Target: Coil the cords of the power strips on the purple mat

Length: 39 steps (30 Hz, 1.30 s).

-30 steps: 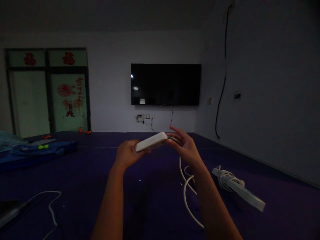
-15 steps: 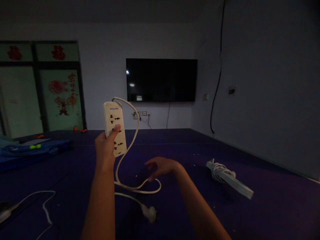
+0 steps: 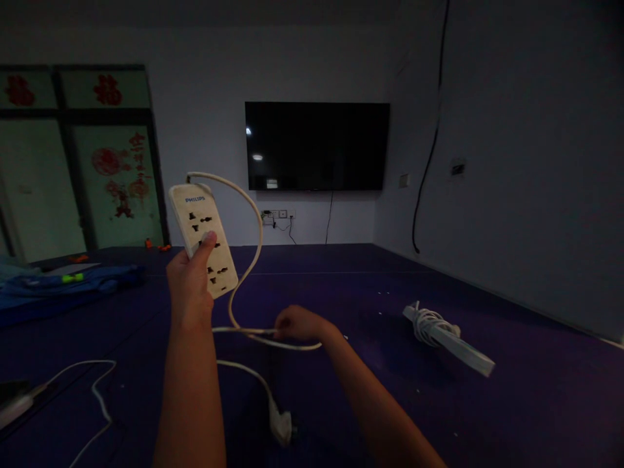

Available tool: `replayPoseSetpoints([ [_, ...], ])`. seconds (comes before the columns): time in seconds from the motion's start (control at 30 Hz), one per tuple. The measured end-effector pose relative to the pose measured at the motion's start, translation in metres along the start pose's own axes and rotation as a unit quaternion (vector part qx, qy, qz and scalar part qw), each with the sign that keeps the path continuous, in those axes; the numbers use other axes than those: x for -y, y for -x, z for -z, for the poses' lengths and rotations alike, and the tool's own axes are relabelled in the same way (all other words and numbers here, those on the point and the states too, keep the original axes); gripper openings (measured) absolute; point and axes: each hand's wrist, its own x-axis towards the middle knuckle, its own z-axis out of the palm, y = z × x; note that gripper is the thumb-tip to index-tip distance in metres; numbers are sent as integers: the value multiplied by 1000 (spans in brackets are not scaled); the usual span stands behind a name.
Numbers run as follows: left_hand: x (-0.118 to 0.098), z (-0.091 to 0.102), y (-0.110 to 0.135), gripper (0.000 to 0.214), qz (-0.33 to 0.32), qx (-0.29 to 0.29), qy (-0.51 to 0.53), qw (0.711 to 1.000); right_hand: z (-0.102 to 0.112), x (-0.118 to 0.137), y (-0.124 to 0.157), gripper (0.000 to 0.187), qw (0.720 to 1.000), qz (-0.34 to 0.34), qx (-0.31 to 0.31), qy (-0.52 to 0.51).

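Observation:
A white Philips power strip (image 3: 197, 214) is held up and tilted in my left hand (image 3: 190, 279), its sockets facing me and my thumb pressed on its front. From its top end the cord (image 3: 260, 237) arcs over to the right and drops to the purple surface. Low in the middle, my right hand (image 3: 297, 323) has its fingers closed on a stretch of this cord, which loops out beyond the wrist. The plug (image 3: 281, 426) at the cord's end hangs or lies nearer to me; which of the two I cannot tell.
On the right of the purple surface (image 3: 370, 390) lies another power strip (image 3: 463, 351) with its cord wound round it. A thin white cable (image 3: 100, 393) lies at the lower left. Blue cloth (image 3: 107, 279) is further back. A television (image 3: 316, 146) hangs on the far wall.
My right hand has gone from spread fingers above the cord to a closed grip on it. The power strip in my left hand has shifted left and up and leans more to the left.

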Motion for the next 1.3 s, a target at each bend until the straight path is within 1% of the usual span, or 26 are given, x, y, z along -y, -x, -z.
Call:
replayPoseSetpoints([
  [0.07, -1, 1, 1, 40, 1, -1, -1, 1000, 27, -19, 11, 14, 995, -44, -93, 14],
  [0.1, -2, 1, 1, 41, 6, 0, 2, 1000, 40, -29, 18, 16, 987, -70, -142, 24],
  [0.2, -2, 1, 1, 42, 30, 4, 0, 1000, 75, -56, 47, 22, 948, -150, -273, 57],
  [0.3, 1, 1, 1, 38, 52, 14, -22, 998, 98, -74, 79, 27, 899, -216, -373, 83],
  [0.33, 3, 0, 0, 37, 55, 17, -31, 998, 103, -78, 88, 28, 876, -236, -409, 92],
  [0.37, 4, 0, 1, 36, 58, 21, -38, 997, 107, -81, 96, 27, 845, -257, -457, 105],
  [0.43, 7, -2, 1, 35, 63, 31, -48, 996, 112, -84, 108, 27, 791, -279, -530, 123],
  [0.47, 8, -4, 2, 36, 66, 38, -49, 996, 114, -84, 112, 27, 772, -282, -556, 127],
  [0.5, 9, -5, 3, 36, 70, 46, -49, 995, 115, -85, 114, 27, 763, -278, -569, 125],
  [0.53, 10, -7, 5, 35, 74, 52, -48, 995, 115, -85, 114, 27, 763, -271, -575, 118],
  [0.57, 10, -9, 6, 35, 77, 57, -48, 994, 115, -85, 114, 26, 769, -264, -572, 108],
  [0.7, 12, -15, 10, 35, 84, 73, -50, 993, 109, -80, 103, 21, 811, -256, -521, 69],
  [0.77, 14, -17, 11, 35, 78, 80, -51, 992, 105, -74, 95, 19, 821, -257, -506, 68],
  [0.83, 16, -18, 12, 36, 74, 85, -57, 992, 102, -66, 88, 19, 813, -250, -517, 92],
  [0.9, 18, -19, 11, 37, 76, 90, -67, 991, 101, -57, 84, 19, 793, -225, -549, 140],
  [0.97, 19, -19, 11, 39, 81, 94, -73, 990, 101, -47, 82, 18, 773, -183, -576, 191],
  [1.03, 20, -18, 10, 39, 84, 96, -74, 989, 102, -38, 83, 17, 767, -150, -581, 225],
  [1.07, 20, -18, 9, 39, 84, 96, -75, 989, 103, -35, 83, 17, 772, -143, -573, 234],
  [1.1, 20, -18, 9, 39, 83, 96, -75, 989, 105, -32, 83, 16, 784, -141, -556, 239],
  [1.13, 21, -17, 9, 38, 80, 96, -78, 989, 106, -30, 83, 16, 802, -147, -528, 238],
  [1.17, 22, -17, 8, 37, 75, 97, -82, 989, 107, -29, 82, 15, 828, -159, -487, 227],
  [1.23, 26, -16, 7, 37, 61, 99, -94, 989, 108, -31, 79, 11, 887, -189, -380, 183],
  [1.27, 28, -16, 6, 37, 52, 98, -102, 989, 107, -33, 77, 9, 911, -201, -326, 154],
  [1.3, 31, -16, 5, 37, 44, 97, -110, 988, 104, -36, 75, 7, 929, -208, -278, 126],
])
